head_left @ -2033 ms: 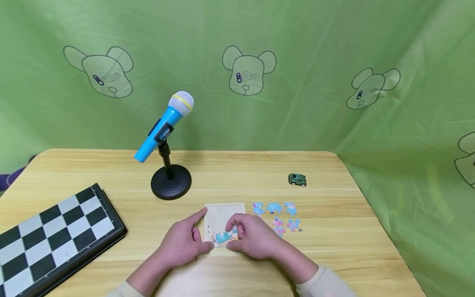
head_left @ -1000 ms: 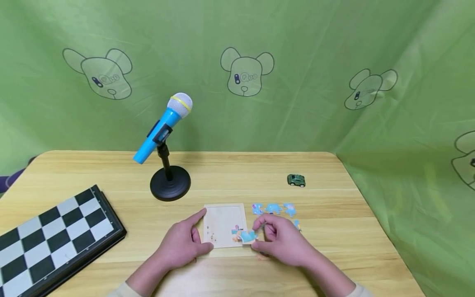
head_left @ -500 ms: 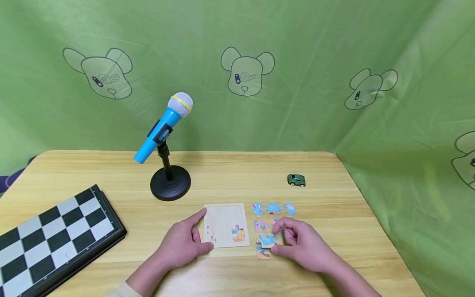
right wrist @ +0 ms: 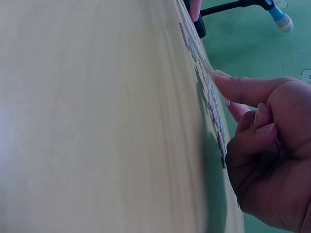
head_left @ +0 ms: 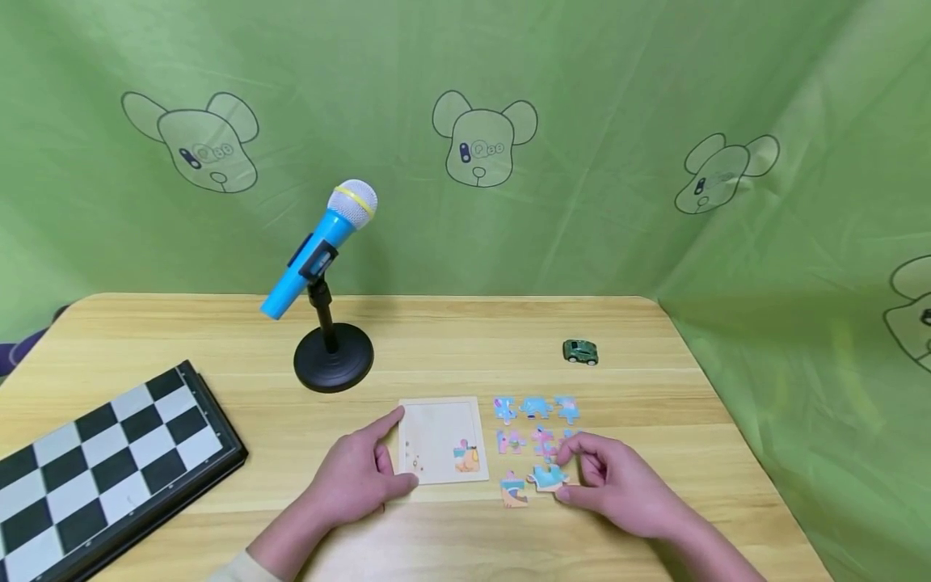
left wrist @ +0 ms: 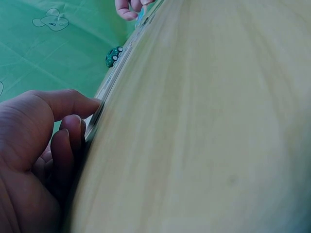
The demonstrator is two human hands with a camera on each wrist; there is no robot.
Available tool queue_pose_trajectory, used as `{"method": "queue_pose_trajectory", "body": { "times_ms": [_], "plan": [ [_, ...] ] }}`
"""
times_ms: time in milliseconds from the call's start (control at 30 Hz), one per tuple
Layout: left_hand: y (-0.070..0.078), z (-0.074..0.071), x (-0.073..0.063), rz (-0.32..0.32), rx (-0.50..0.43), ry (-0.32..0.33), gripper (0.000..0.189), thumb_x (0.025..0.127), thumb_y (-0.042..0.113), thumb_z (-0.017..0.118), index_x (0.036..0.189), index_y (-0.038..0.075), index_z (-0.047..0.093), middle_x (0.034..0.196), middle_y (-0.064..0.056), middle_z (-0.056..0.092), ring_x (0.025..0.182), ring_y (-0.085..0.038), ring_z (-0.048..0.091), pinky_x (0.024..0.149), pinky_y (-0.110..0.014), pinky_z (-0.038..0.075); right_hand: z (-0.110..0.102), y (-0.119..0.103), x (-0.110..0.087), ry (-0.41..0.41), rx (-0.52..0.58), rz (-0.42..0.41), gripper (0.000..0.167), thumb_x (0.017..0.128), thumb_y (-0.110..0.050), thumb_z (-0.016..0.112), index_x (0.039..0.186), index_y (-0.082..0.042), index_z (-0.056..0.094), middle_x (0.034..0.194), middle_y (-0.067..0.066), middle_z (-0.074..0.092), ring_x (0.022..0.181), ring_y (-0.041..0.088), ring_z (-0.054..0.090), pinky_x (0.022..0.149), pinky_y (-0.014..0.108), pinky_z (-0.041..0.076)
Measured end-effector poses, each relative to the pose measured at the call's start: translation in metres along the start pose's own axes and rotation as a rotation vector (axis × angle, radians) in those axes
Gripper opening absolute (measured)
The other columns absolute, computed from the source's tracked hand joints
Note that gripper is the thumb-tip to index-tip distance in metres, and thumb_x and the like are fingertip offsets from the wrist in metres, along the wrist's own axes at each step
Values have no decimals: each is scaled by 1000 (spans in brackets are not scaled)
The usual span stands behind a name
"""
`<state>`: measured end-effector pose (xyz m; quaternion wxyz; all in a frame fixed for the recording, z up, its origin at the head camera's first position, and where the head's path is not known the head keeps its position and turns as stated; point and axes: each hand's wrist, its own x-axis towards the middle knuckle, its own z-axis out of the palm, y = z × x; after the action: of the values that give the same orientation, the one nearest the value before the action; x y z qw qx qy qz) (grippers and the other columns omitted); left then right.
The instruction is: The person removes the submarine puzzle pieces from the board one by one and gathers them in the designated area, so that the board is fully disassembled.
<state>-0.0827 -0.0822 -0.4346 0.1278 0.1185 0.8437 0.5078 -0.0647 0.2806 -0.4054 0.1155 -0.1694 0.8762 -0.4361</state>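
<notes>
A square wooden puzzle board [head_left: 429, 428] lies on the table in the head view, with one orange and teal puzzle piece [head_left: 466, 457] in its lower right corner. My left hand [head_left: 360, 473] rests at its left side, straight index finger and thumb pressing that edge near the two corners. My right hand [head_left: 607, 485] pinches a teal puzzle piece [head_left: 547, 478] between thumb and index finger, low over the table right of the board. Just left of it lies a teal and brown puzzle piece [head_left: 513, 491]. The right fingers partly hide a piece behind them.
Several loose blue and pink puzzle pieces [head_left: 537, 407] lie in rows right of the board. Farther back is a small green toy car [head_left: 580, 352]. A blue microphone [head_left: 313, 250] on a black stand [head_left: 334, 358] rises behind the board, and a chessboard [head_left: 109, 461] lies at left.
The right hand has taken the teal piece off the board and carried it right, to beside the teal and brown piece. The left hand has stayed at the board's edge.
</notes>
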Motion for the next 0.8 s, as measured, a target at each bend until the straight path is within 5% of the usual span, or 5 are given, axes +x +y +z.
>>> {"method": "queue_pose_trajectory", "body": {
  "times_ms": [333,800],
  "plan": [
    [0,1,0,5,5,3,91,77,18,85,153,2,38,60,2,58,40,-16,57,50,-30,48,-1,10,-4,-50,0,21,29,85,-24,82,104,-13,64,60,-10,34,52,2,33,79,28,49],
    [1,0,0,15,-15,12,92,76,18,87,152,2,38,60,2,56,39,-17,56,50,-30,48,0,10,-4,-59,-11,15,29,83,-23,83,103,-12,64,61,-10,35,52,1,34,77,27,48]
  ]
}}
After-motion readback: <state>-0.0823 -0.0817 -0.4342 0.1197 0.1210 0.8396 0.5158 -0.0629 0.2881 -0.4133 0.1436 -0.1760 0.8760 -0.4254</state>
